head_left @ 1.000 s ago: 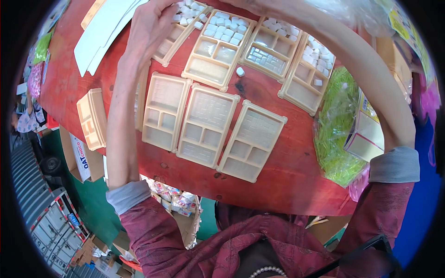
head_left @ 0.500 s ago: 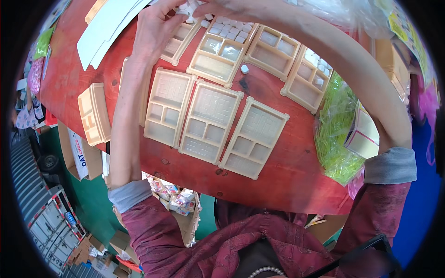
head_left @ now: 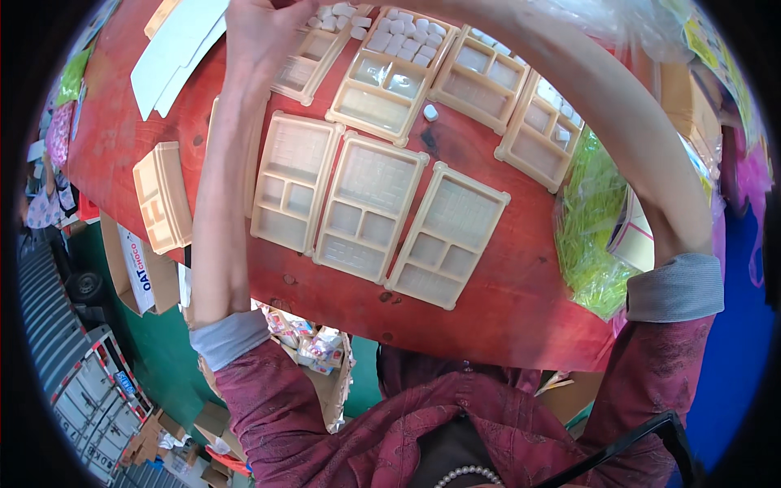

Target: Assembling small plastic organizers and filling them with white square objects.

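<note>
My left hand (head_left: 262,45) is at the upper edge, beside a cream compartment tray (head_left: 303,75) that has white rounded pieces (head_left: 329,16) at its far end. The fingers are mostly cut off by the edge, so what they hold is hidden. My right forearm (head_left: 630,102) arches over the far trays, and its hand lies beyond the picture. A second cream tray (head_left: 370,106) has its large section filled with white pieces. Two more trays (head_left: 480,96) stand to its right, both with white pieces at the far end. Three nearer trays (head_left: 374,175) hold nothing.
One loose white piece (head_left: 430,113) lies on the red table (head_left: 521,268). White sheets (head_left: 175,61) are at the far left, above a stack of cream trays (head_left: 163,199). A clear bag of green shreds (head_left: 598,244) lies right. An open carton of packets (head_left: 321,350) stands below the edge.
Both hands have moved farther up. My right hand has left the picture, and my left fingers are mostly cut off now. More white pieces show at the leftmost far tray.
</note>
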Motion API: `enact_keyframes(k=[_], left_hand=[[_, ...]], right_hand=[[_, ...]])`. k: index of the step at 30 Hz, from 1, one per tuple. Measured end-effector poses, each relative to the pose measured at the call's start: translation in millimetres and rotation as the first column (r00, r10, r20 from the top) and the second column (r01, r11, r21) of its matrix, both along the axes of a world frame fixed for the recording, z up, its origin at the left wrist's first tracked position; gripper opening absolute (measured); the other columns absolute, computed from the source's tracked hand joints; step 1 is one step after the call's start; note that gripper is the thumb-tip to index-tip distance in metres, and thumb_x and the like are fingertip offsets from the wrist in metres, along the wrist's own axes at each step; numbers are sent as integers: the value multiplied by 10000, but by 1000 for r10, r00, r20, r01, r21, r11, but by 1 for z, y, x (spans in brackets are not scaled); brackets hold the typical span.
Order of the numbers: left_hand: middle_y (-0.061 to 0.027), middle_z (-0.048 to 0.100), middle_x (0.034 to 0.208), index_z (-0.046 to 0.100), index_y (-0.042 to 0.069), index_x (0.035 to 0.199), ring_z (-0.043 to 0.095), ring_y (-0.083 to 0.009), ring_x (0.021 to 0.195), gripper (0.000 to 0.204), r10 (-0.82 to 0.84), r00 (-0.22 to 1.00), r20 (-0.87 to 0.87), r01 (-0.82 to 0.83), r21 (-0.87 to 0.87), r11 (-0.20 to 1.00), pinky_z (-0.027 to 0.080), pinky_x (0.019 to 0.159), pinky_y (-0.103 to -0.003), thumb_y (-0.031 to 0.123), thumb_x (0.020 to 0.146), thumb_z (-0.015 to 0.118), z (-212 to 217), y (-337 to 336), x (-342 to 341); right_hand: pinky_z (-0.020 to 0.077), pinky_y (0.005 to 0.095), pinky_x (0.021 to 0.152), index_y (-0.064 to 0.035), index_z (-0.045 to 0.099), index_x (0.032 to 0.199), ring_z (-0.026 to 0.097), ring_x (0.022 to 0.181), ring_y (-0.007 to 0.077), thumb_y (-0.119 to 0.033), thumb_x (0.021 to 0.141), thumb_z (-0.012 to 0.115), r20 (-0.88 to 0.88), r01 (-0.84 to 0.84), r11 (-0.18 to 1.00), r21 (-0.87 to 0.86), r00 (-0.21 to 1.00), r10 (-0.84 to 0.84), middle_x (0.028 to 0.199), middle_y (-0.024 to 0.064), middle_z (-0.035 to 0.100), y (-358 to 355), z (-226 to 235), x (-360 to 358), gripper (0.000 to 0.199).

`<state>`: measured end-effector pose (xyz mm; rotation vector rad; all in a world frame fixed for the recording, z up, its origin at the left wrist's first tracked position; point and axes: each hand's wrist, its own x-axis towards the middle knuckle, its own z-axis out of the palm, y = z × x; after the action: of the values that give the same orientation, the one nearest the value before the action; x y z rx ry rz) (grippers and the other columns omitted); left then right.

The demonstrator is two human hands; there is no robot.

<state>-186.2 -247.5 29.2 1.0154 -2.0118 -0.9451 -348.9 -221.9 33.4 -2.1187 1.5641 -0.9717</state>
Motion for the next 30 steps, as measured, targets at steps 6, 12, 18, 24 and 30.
enact_keyframes(k=[6, 12, 18, 24, 30], left_hand=[[-38, 646, 716, 663, -8, 803, 580, -76, 613, 87, -62, 938, -341, 151, 243, 958, 466, 582, -202, -72, 744, 660, 15, -5, 17], [-44, 646, 724, 663, -1, 815, 585, -91, 616, 106, -68, 916, -395, 178, 249, 952, 481, 593, -224, -76, 740, 663, 25, 4, 16], [-58, 665, 741, 675, -2, 824, 606, -96, 639, 110, -76, 925, -371, 222, 370, 902, 490, 608, -213, -66, 734, 683, 35, 41, 8], [-74, 685, 797, 688, -16, 857, 628, -112, 691, 145, -179, 888, -424, 350, 371, 860, 504, 668, -220, -66, 722, 711, 30, 70, -11], [-62, 676, 795, 679, -5, 849, 621, -104, 700, 138, -126, 915, -382, 279, 379, 882, 504, 673, -224, -60, 727, 711, 41, 78, 5]], right_hand=[[445, 300, 463, 8, 675, 692, 573, 508, 160, -177, 700, 736, 153, -13, 966, 260, 988, -28, 556, 73, 598, 28, 39, 24, 195], [442, 289, 461, 6, 675, 695, 569, 508, 150, -179, 700, 737, 188, -33, 936, 350, 982, -36, 559, 66, 597, 43, 54, 25, 195], [438, 277, 458, 4, 675, 697, 566, 509, 141, -180, 701, 739, 202, -34, 888, 459, 977, -67, 563, 60, 596, 61, 57, -18, 195], [436, 242, 468, -2, 667, 686, 562, 520, 113, -197, 720, 738, 263, -63, 874, 483, 962, -76, 575, 49, 591, 102, 73, -28, 211], [445, 237, 481, -1, 665, 699, 562, 540, 93, -220, 737, 740, 300, -71, 875, 479, 950, -87, 589, 44, 594, 110, 74, -13, 235]])
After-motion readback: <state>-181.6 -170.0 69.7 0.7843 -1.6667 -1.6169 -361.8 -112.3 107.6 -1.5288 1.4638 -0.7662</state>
